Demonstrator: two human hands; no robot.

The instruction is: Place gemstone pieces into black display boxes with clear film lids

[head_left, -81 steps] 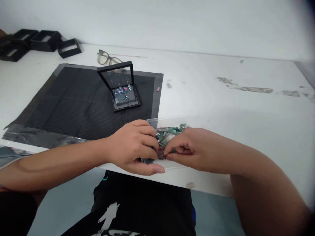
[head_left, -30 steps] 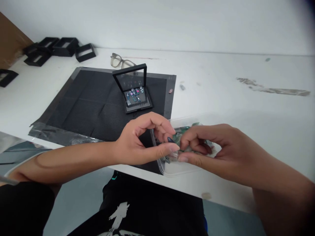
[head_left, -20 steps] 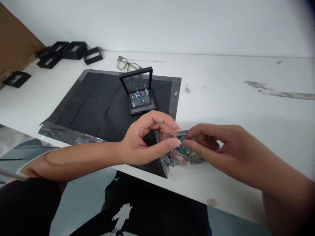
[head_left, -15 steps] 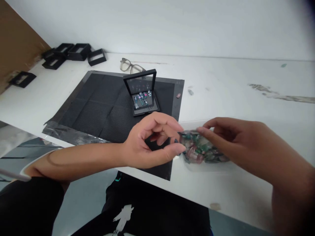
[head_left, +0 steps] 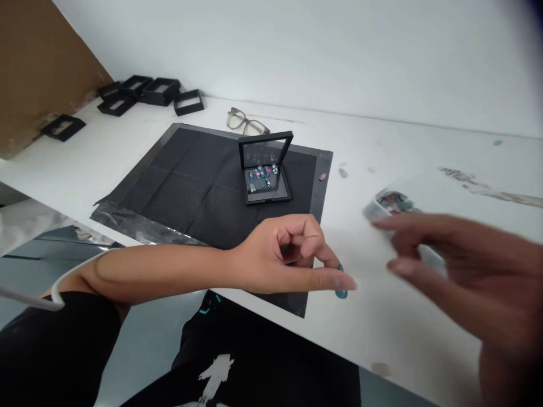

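A teal press-on nail (head_left: pixel 341 290) is pinched between the thumb and a finger of my left hand (head_left: pixel 292 257), above the white table just right of the black mat. My right hand (head_left: pixel 462 271) is blurred, its thumb and index finger apart with nothing visible between them. It is beside a clear container (head_left: pixel 376 210) of mixed pieces, partly covering it. Behind my left hand, an open black display case (head_left: pixel 268 198) stands on the black mat (head_left: pixel 186 175). Several decorated teal nails (head_left: pixel 261 172) lie inside the case.
Glasses (head_left: pixel 246 121) lie behind the mat. Several black frames (head_left: pixel 160 91) are at the back left, with another (head_left: pixel 63 128) nearer the left edge. A pink nail (head_left: pixel 323 177) lies on the mat's right border, a pale piece (head_left: pixel 343 172) beside it.
The container of pieces has moved back and right, away from my left hand. My right hand has shifted right and opened. My left hand has moved slightly right with the teal nail.
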